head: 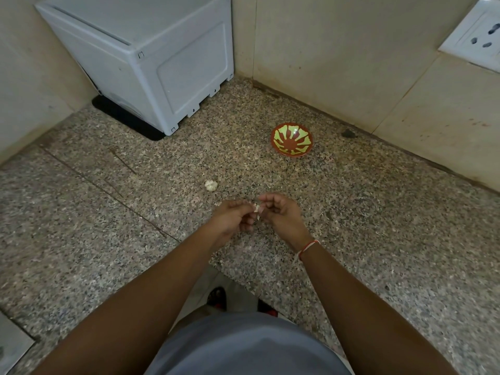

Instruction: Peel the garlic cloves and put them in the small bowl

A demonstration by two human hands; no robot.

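My two hands meet over the speckled grey-and-brown granite desk (351, 212), just in front of my body. The fingers of my left hand (232, 220) are curled inward and pinch a small pale garlic clove (256, 208) from the left side. The fingers of my right hand (278, 212) are curled too, their tips pinched on the same clove from the right, so the clove sits between both sets of fingertips, held just above the stone. A thin flake of whitish skin (258, 217) hangs below the clove, between my hands. How much of the clove is bare I cannot tell; it is too small in this view.

A thin red-and-white thread band (308, 246) circles my right wrist.

Farther from me and a little to the left of my hands, a white papery garlic bulb (211, 185) lies on the desk, apart from my fingers. The small round bowl (291, 143), reddish brown with a yellow-green ray pattern inside, stands well beyond my right hand, near the beige tiled wall (351, 63). I see nothing lying in it.

In the far left corner a light grey plastic box-shaped appliance (151, 58) sits on a black mat (121, 117). A white wall socket plate (476, 33) is at the upper right edge.
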